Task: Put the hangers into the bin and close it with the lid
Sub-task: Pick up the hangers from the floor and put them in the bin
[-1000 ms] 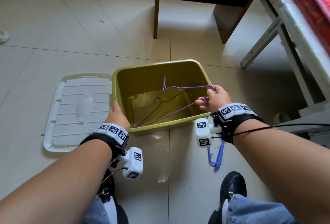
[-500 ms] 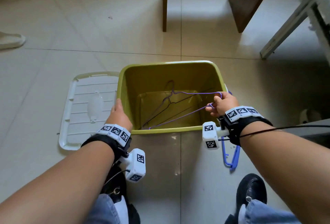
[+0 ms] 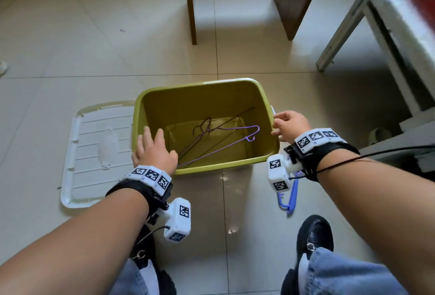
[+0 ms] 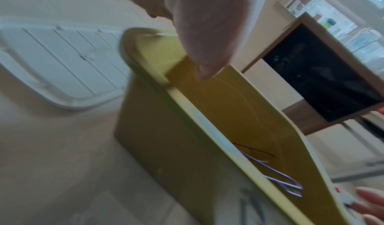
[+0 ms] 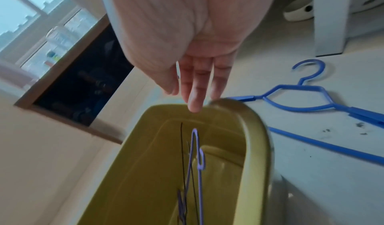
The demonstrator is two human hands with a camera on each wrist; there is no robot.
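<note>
- We had just let the purple hanger (image 3: 226, 140) drop into the bin (image 3: 207, 87); right hand (image 3: 290, 125) hung open, empty.
- Left hand (image 3: 154, 151) had lifted off the rim, fingers spread.
- Blue hanger (image 5: 307, 103) and lid (image 3: 98, 151) lay outside, still waiting.

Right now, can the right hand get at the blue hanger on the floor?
Probably yes. The right hand is open and holds nothing, and the blue hanger lies uncovered on the floor beside the bin, on that hand's side.

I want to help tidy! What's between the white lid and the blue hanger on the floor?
The green bin, holding the wire hangers, sits between lid and blue hanger, shown in the head view.
</note>
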